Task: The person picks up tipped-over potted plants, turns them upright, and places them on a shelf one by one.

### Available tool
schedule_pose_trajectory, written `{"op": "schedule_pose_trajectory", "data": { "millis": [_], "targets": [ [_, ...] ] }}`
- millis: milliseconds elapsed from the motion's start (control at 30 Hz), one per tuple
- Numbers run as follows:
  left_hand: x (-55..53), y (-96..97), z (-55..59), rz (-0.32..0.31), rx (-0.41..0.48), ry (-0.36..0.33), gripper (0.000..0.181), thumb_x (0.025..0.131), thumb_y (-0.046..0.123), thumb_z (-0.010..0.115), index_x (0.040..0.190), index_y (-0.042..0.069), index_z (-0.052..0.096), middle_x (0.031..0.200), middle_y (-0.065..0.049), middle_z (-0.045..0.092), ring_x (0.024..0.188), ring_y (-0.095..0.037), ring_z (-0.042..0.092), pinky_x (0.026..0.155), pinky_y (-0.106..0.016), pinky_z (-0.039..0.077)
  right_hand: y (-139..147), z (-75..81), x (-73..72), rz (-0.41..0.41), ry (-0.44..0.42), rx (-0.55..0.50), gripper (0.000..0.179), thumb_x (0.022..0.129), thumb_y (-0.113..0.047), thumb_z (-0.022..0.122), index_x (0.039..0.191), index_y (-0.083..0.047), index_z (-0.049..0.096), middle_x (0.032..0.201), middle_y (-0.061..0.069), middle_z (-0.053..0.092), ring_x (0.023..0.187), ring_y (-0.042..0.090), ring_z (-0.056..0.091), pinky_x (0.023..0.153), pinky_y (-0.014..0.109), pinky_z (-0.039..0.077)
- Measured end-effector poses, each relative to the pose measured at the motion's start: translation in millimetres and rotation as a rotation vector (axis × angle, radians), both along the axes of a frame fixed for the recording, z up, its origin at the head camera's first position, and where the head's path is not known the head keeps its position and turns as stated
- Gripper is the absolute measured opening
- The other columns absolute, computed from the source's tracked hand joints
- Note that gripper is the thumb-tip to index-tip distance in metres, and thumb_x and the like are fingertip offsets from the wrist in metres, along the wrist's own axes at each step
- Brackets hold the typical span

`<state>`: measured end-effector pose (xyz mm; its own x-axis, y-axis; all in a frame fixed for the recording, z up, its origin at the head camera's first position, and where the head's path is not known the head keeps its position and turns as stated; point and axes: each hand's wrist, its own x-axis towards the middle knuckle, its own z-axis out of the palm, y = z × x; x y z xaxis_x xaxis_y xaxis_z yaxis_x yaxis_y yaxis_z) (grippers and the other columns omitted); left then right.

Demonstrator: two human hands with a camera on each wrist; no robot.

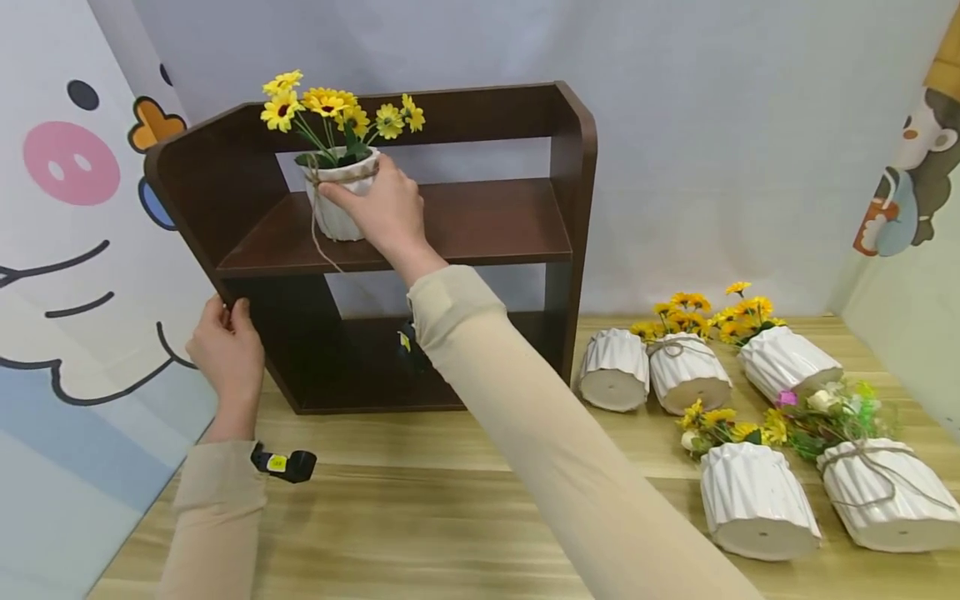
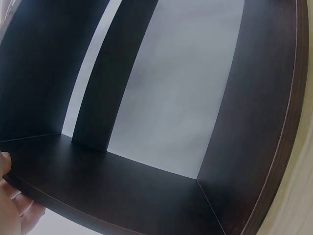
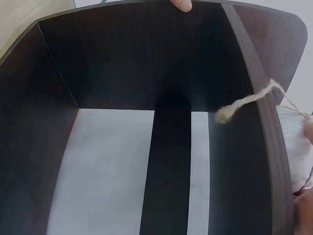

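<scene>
My right hand [image 1: 392,208] grips a white fluted flowerpot [image 1: 330,215] by its upper part, thumb at the front near the rim. Yellow daisy-like flowers [image 1: 326,102] stand upright in it, and a twine bow circles it. The pot is at the left part of the upper board of a dark brown two-tier shelf [image 1: 502,218]. In the right wrist view a loose twine end [image 3: 249,99] hangs past the board's front edge. My left hand [image 1: 231,350] pinches the front edge of the shelf's left side panel, thumb [image 2: 5,164] inside and fingers outside.
Several white pots of flowers lie tipped over on the wooden table [image 1: 390,517] right of the shelf, among them a twine-tied pot [image 1: 888,496] with mixed flowers and a nearer pot [image 1: 761,500]. A cartoon-printed wall [image 1: 75,275] rises close on the left.
</scene>
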<state>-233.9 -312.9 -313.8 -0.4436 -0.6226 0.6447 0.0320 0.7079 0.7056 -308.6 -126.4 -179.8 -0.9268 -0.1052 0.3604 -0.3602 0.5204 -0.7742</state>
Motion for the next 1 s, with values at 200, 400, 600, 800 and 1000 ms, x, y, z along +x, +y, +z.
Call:
{"op": "schedule_pose_trajectory", "data": {
  "millis": [200,400,600,800,1000],
  "targets": [
    [-2.9,4.5,-3.2,-0.005,-0.003,0.009,0.026,0.092,0.023,0.051,0.094,-0.001,0.06,0.07,-0.016,0.055,0.067,-0.025,0.044,0.061,-0.032,0.026,-8,-0.2,-1.8,-0.007,-0.01,0.028,0.077,0.075,-0.057,0.062,0.135,-0.016,0.037,0.124,-0.005,0.052,0.115,0.014,0.048,0.095,0.026,0.037],
    [-8.4,8.5,-4.2,-0.02,-0.015,0.032,0.026,0.092,0.024,0.051,0.093,-0.001,0.06,0.072,-0.019,0.057,0.068,-0.032,0.048,0.063,-0.036,0.028,-8,1.6,-3.0,-0.02,-0.01,0.029,0.078,0.075,-0.057,0.062,0.136,-0.017,0.035,0.125,-0.005,0.051,0.116,0.014,0.048,0.095,0.025,0.038],
    [-8.9,7.9,-4.6,-0.02,-0.022,0.048,0.028,0.092,0.025,0.051,0.09,-0.001,0.059,0.069,-0.02,0.055,0.066,-0.032,0.045,0.061,-0.035,0.026,-12,2.9,-1.4,0.014,-0.036,0.024,0.08,0.074,-0.058,0.062,0.138,-0.019,0.033,0.128,-0.006,0.049,0.117,0.013,0.047,0.094,0.025,0.039],
    [-8.0,6.6,-7.3,-0.012,-0.024,0.049,0.028,0.092,0.025,0.052,0.087,-0.002,0.058,0.069,-0.021,0.055,0.065,-0.031,0.044,0.06,-0.035,0.025,-21,1.3,2.4,0.07,-0.069,0.046,0.084,0.074,-0.059,0.06,0.142,-0.022,0.027,0.135,-0.007,0.044,0.123,0.012,0.043,0.096,0.025,0.038],
    [-10.2,7.5,-7.7,-0.034,-0.029,0.041,0.029,0.092,0.026,0.05,0.092,-0.001,0.059,0.068,-0.019,0.054,0.065,-0.029,0.044,0.06,-0.035,0.026,-19,1.5,0.5,0.098,-0.094,0.038,0.085,0.077,-0.056,0.06,0.144,-0.02,0.021,0.14,-0.007,0.036,0.127,0.01,0.038,0.098,0.023,0.036]
  ]
}}
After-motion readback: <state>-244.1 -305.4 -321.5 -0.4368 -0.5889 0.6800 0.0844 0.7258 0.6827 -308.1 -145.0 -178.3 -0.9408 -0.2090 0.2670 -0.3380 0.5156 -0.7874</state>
